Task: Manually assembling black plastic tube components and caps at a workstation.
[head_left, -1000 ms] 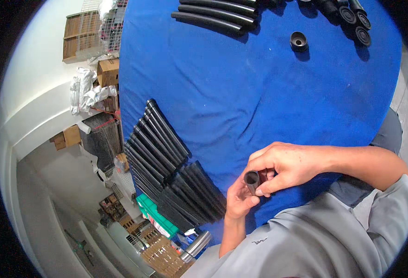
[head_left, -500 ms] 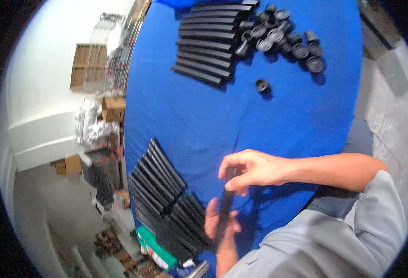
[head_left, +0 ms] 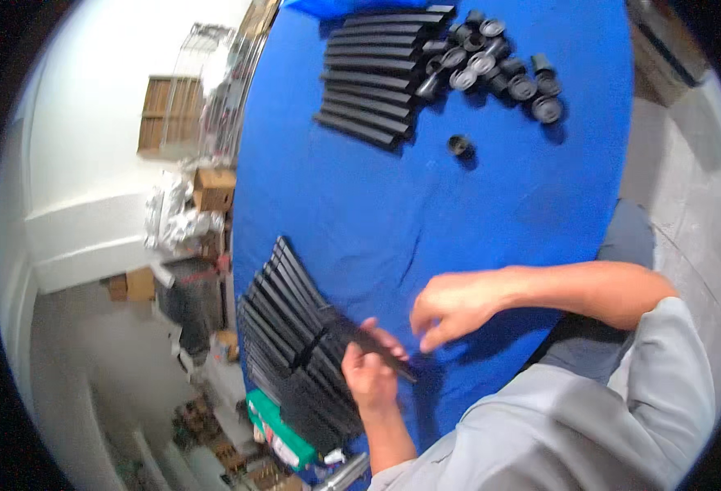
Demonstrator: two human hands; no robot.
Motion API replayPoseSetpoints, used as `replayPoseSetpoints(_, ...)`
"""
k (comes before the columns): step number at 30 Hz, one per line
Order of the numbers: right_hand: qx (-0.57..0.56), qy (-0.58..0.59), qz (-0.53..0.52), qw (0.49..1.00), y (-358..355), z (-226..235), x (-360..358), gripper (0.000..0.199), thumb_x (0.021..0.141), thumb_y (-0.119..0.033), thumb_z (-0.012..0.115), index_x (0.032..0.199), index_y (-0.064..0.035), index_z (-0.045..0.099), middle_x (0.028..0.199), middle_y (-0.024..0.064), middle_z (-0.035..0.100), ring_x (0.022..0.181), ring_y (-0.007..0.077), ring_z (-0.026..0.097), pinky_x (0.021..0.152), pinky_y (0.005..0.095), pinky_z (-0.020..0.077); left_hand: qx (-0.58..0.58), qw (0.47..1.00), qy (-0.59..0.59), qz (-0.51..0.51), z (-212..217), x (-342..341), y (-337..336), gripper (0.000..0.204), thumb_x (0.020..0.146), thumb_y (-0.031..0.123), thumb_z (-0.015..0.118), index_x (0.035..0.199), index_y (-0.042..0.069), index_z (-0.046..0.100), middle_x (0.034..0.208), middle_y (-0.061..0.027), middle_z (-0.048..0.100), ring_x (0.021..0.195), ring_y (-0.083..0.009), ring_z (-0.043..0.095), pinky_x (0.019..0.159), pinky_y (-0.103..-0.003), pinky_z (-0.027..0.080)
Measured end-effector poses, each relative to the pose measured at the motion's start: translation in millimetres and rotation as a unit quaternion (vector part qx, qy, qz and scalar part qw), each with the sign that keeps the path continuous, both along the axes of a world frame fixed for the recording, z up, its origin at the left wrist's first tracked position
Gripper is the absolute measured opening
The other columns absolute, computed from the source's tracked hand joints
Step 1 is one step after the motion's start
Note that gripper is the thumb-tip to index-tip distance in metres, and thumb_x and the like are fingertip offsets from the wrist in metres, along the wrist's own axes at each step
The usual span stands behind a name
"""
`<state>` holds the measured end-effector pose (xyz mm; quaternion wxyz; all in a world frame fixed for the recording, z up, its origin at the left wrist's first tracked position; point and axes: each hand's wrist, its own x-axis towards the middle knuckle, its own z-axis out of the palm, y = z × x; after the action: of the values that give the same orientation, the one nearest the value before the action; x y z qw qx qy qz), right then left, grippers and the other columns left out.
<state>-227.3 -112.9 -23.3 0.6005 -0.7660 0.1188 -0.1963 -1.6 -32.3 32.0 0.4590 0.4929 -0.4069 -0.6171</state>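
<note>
My left hand [head_left: 370, 380] is closed around a long black strip [head_left: 393, 362], which slants beside the near pile. My right hand [head_left: 452, 309], slightly smeared by motion, hovers just to the right of it. Its fingers are bent with the thumb apart, and nothing shows in them. Left of my left hand, several similar black strips [head_left: 283, 307] lie side by side in overlapping groups. Farther off, another row of black strips [head_left: 368, 78] is laid out next to a heap of short black flanged plastic fittings [head_left: 481, 63]. One fitting [head_left: 460, 146] sits apart from that heap.
Blue cloth [head_left: 336, 196] covers the table. A green and white box [head_left: 280, 431] stands at its near left edge, by a shiny metal tube [head_left: 345, 473]. Past the left edge are a wire rack [head_left: 205, 90] and cardboard boxes [head_left: 213, 190]. A blue item [head_left: 327, 8] lies at the far end.
My right hand has let go of the strip and moved slightly right. My left hand has moved up, and the strip has swung from nearly upright to a slant over the pile's edge.
</note>
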Motion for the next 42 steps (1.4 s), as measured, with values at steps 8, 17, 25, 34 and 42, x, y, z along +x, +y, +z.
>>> replayPoseSetpoints(8, 0.154, -0.212, 0.059, 0.963, 8.1, -6.3, 10.3, 0.043, 0.086, -0.018, 0.07, 0.124, -0.0018, 0.059, 0.104, 0.0139, 0.063, 0.093, 0.0238, 0.062, 0.079, 0.0353, 0.0505, 0.115, 0.986, 0.022, -0.121, -27.2, 18.1, 47.2, 0.059, 0.077, 0.014, 0.078, 0.127, 0.0, 0.051, 0.112, -0.0146, 0.061, 0.09, -0.0241, 0.063, 0.077, -0.037, 0.053)
replayPoseSetpoints(17, 0.232, -0.115, 0.114, 0.959, 19.1, -2.6, 9.7, 0.033, 0.082, -0.018, 0.072, 0.11, -0.0009, 0.066, 0.091, 0.0104, 0.064, 0.082, 0.0214, 0.064, 0.07, 0.0336, 0.0515, 0.155, 0.974, 0.089, -0.14, -36.8, 11.1, 61.7, 0.06, 0.079, 0.017, 0.075, 0.129, -0.005, 0.05, 0.12, -0.0149, 0.056, 0.104, -0.0263, 0.059, 0.083, -0.038, 0.054)
replayPoseSetpoints(25, 0.147, -0.15, 0.029, 0.977, 19.2, -1.4, 4.6, 0.027, 0.084, -0.017, 0.07, 0.105, -0.0011, 0.064, 0.087, 0.0103, 0.065, 0.076, 0.0192, 0.065, 0.066, 0.0322, 0.0512, 0.211, 0.957, 0.1, -0.175, -31.7, 9.0, 55.4, 0.054, 0.086, 0.03, 0.069, 0.122, -0.007, 0.053, 0.105, -0.0175, 0.06, 0.088, -0.0292, 0.065, 0.081, -0.044, 0.056)
replayPoseSetpoints(34, 0.402, -0.296, -0.173, 0.849, -12.7, -1.3, -5.2, 0.02, 0.086, -0.015, 0.068, 0.098, -0.0002, 0.061, 0.086, 0.0063, 0.065, 0.074, 0.013, 0.063, 0.069, 0.0271, 0.0511, -0.123, 0.983, 0.112, -0.079, -34.9, -52.6, -47.2, 0.062, 0.091, 0.014, 0.059, 0.148, 0.017, 0.033, 0.139, -0.0255, 0.047, 0.129, -0.0354, 0.047, 0.097, -0.054, 0.046)
replayPoseSetpoints(42, -0.182, -0.007, -0.527, 0.83, -37.8, 10.7, -40.8, 0.04, 0.08, -0.032, 0.074, 0.102, -0.0004, 0.06, 0.091, 0.0147, 0.062, 0.083, 0.0286, 0.064, 0.07, 0.0362, 0.0519, -0.087, 0.939, 0.331, -0.044, -84.1, -80.1, -122.8, 0.023, 0.093, 0.022, 0.062, 0.115, 0.016, 0.062, 0.129, -0.0174, 0.058, 0.126, -0.0377, 0.05, 0.105, -0.051, 0.042)
